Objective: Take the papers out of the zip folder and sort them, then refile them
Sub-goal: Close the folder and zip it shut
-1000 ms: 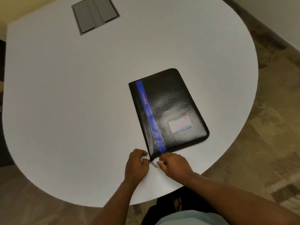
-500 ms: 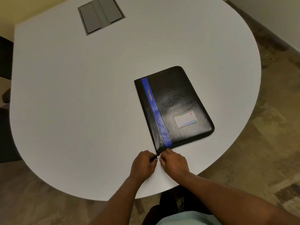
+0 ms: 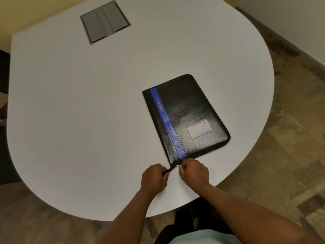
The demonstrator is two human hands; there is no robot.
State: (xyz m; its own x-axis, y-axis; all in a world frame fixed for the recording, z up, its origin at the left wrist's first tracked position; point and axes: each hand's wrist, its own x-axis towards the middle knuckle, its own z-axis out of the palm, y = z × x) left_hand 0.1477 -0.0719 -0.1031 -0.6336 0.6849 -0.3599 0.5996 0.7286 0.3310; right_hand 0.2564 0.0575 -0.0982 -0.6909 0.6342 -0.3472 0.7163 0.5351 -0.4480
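A black zip folder [image 3: 190,113] with a blue stripe and a card window lies flat and closed on the white table [image 3: 88,111]. Both hands meet at its near left corner. My left hand [image 3: 153,178] pinches a dark tab at the end of the zip. My right hand [image 3: 194,171] pinches the small metal zip pull [image 3: 179,167] right beside it. No papers are visible.
A grey cable hatch [image 3: 105,22] is set into the far side of the table. The table's rounded edge curves close to the folder on the right. Patterned floor lies below, and a dark chair part shows at the left edge.
The hands closed in on the folder's near corner and took hold of the zip end and pull. The view has shifted a little; the folder stays shut.
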